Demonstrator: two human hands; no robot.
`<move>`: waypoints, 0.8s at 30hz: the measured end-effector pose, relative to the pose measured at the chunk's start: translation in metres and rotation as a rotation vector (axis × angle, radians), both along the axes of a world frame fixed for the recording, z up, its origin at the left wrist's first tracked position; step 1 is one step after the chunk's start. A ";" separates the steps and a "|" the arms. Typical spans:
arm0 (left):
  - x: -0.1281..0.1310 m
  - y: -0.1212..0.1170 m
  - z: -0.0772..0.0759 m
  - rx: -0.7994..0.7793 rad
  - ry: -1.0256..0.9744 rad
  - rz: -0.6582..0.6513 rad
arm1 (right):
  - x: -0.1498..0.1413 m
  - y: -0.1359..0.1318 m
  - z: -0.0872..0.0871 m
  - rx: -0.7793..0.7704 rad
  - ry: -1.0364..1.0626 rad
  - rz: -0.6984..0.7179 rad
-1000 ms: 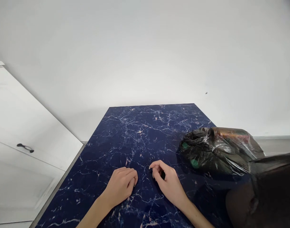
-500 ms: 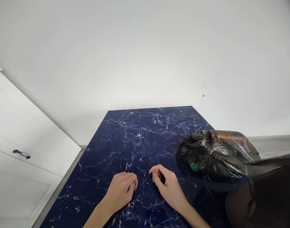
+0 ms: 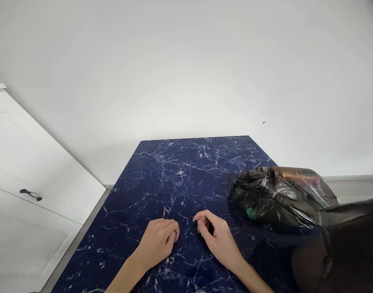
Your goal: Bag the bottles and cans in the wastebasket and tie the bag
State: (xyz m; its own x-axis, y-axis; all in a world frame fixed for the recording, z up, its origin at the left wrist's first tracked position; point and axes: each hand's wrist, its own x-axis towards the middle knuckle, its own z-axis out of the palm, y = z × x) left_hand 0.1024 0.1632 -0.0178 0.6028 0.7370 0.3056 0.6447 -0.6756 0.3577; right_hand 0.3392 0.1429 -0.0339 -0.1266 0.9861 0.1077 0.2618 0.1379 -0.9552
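My left hand (image 3: 160, 240) rests on a blue marble-patterned tabletop (image 3: 180, 189), its fingers curled inward and closed. Across a small gap lies my right hand (image 3: 218, 236), with thumb and fingers bent toward each other in a loose curl. Nothing shows in either hand, though the left palm is turned down and hidden. To the right of my right hand, without touching it, sits a black plastic bag (image 3: 284, 199). It looks gathered at its left end, and green and orange things show dimly through the film.
A second dark bag (image 3: 354, 244), cut off by the frame, fills the lower right corner. A white cabinet (image 3: 36, 158) with a black handle (image 3: 30, 194) stands left of the table. Beyond the far edge rises a white wall (image 3: 186, 69).
The view has shifted very slightly, so everything sits a few pixels to the right. Both hands keep their pose on the tabletop.
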 end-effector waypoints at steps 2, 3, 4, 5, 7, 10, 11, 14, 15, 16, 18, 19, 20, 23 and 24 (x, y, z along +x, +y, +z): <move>0.000 0.000 0.000 -0.006 0.003 0.001 | 0.000 0.000 -0.001 -0.002 -0.004 0.004; 0.000 0.000 0.000 -0.009 0.004 0.001 | 0.000 0.000 -0.001 -0.001 -0.005 0.005; 0.000 0.000 0.000 -0.012 0.004 0.001 | 0.000 0.000 -0.001 0.001 -0.005 0.004; 0.000 0.000 0.000 -0.015 0.004 0.002 | 0.000 0.001 -0.001 0.003 -0.006 0.002; 0.000 0.000 0.001 -0.022 0.003 0.005 | 0.001 0.001 -0.002 0.006 -0.005 -0.003; 0.001 0.001 0.002 -0.031 0.001 0.008 | 0.001 0.001 -0.002 0.011 -0.003 -0.006; 0.001 0.001 0.002 -0.034 0.000 0.008 | 0.000 0.001 -0.003 0.011 -0.003 -0.006; 0.001 0.001 0.002 -0.040 -0.003 0.012 | 0.000 0.000 -0.003 0.009 -0.003 -0.006; 0.001 0.001 0.003 -0.042 -0.004 0.013 | 0.000 0.000 -0.003 0.007 -0.003 -0.006; 0.001 0.001 0.003 -0.044 -0.005 0.013 | 0.000 0.000 -0.002 0.005 -0.003 -0.007; 0.001 0.001 0.003 -0.047 -0.008 0.016 | 0.000 0.000 -0.002 0.000 -0.003 -0.008; 0.001 0.001 0.003 -0.048 -0.009 0.017 | 0.000 0.000 -0.002 -0.001 -0.003 -0.009; 0.001 0.001 0.002 -0.049 -0.010 0.017 | 0.000 0.000 -0.002 -0.003 -0.002 -0.010; 0.000 0.000 0.001 -0.050 -0.012 0.017 | -0.001 0.000 -0.001 -0.008 0.000 -0.010; 0.000 0.001 0.000 -0.051 -0.012 0.016 | 0.000 0.000 -0.001 -0.011 0.000 -0.010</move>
